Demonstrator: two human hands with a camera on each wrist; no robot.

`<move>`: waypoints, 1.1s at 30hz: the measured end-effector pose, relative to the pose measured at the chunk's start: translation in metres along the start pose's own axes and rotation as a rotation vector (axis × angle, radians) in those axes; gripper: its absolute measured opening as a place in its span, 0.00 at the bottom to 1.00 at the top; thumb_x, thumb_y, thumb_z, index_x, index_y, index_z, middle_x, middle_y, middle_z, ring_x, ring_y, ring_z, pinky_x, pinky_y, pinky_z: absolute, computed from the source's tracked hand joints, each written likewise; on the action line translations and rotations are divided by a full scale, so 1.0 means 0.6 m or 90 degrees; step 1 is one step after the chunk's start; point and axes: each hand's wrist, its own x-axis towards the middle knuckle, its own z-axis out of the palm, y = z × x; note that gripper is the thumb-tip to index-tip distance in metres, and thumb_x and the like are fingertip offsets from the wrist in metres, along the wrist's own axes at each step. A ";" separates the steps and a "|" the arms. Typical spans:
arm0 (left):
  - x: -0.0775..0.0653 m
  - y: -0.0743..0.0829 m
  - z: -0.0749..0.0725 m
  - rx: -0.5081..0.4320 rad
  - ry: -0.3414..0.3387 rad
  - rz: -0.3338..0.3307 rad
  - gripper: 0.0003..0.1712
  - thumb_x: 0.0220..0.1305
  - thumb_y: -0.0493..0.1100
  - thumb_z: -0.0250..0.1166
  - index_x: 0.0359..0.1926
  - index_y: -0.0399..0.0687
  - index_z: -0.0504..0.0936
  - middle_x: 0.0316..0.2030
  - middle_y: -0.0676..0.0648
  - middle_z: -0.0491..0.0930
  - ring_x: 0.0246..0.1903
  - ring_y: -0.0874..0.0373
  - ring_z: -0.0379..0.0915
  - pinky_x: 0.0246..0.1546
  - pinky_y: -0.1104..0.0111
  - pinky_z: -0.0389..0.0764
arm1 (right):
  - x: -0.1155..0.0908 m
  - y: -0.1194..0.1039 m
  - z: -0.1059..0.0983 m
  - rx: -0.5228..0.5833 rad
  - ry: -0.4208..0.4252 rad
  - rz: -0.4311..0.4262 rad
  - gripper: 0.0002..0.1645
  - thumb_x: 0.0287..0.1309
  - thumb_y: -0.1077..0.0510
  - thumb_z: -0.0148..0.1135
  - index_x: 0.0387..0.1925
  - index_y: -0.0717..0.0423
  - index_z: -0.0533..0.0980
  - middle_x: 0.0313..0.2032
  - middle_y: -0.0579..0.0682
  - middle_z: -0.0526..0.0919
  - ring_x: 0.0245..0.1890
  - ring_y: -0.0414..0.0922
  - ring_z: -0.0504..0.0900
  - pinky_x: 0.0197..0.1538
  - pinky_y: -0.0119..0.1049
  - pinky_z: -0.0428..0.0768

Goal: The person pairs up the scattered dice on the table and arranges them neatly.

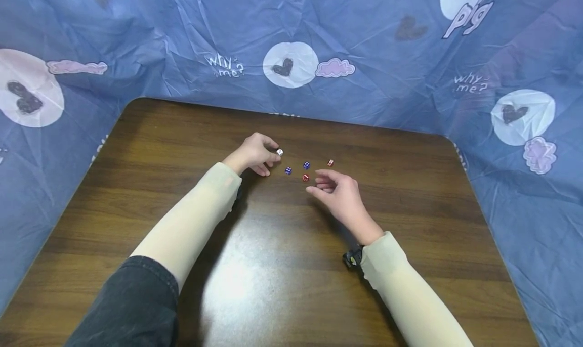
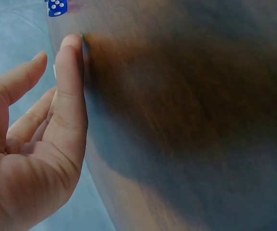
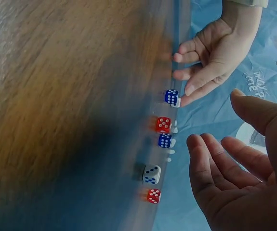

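Note:
In the head view my left hand is at the far middle of the table, pinching a white die between its fingertips. Close by lie two blue dice with white pips, a red die and, farther right, another red die. My right hand hovers beside the nearer red die, its fingers loosely bent around nothing. A second white die, with blue pips, shows in the right wrist view; from the head it is hidden. A blue die tops the left wrist view.
The brown wooden table has a bright glare patch near its front. A blue printed cloth hangs behind and along both sides. A black wrist strap sits on the right wrist.

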 end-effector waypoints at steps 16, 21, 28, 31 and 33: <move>0.025 -0.003 -0.013 -0.008 -0.047 -0.016 0.24 0.67 0.31 0.68 0.63 0.41 0.80 0.27 0.35 0.81 0.17 0.52 0.81 0.26 0.58 0.89 | -0.006 -0.006 -0.003 -0.003 -0.007 0.016 0.27 0.56 0.60 0.78 0.55 0.66 0.80 0.41 0.61 0.87 0.37 0.46 0.88 0.42 0.35 0.87; 0.036 -0.006 -0.016 0.027 -0.071 0.000 0.27 0.67 0.32 0.69 0.66 0.46 0.79 0.22 0.38 0.80 0.15 0.53 0.80 0.23 0.59 0.88 | -0.010 -0.005 -0.004 -0.007 -0.011 0.021 0.27 0.56 0.59 0.78 0.56 0.65 0.80 0.41 0.59 0.88 0.37 0.45 0.88 0.42 0.35 0.87; 0.042 -0.008 -0.021 0.044 -0.080 0.008 0.18 0.67 0.34 0.69 0.58 0.43 0.85 0.21 0.39 0.80 0.15 0.53 0.80 0.22 0.60 0.88 | -0.011 -0.004 -0.004 0.004 -0.010 0.018 0.27 0.56 0.59 0.78 0.55 0.65 0.80 0.41 0.60 0.87 0.37 0.46 0.88 0.41 0.34 0.87; 0.042 -0.008 -0.018 0.051 -0.075 0.019 0.14 0.66 0.34 0.70 0.53 0.40 0.86 0.21 0.39 0.81 0.15 0.54 0.80 0.22 0.61 0.88 | -0.012 -0.005 -0.005 0.003 -0.008 0.018 0.27 0.56 0.59 0.78 0.55 0.65 0.80 0.40 0.60 0.87 0.37 0.46 0.88 0.41 0.34 0.87; 0.040 -0.008 -0.014 0.059 -0.071 0.028 0.12 0.66 0.34 0.71 0.49 0.39 0.87 0.22 0.39 0.81 0.15 0.54 0.80 0.22 0.61 0.88 | -0.012 -0.004 -0.005 0.001 -0.007 0.017 0.27 0.56 0.59 0.78 0.55 0.66 0.80 0.40 0.60 0.88 0.36 0.46 0.88 0.41 0.35 0.87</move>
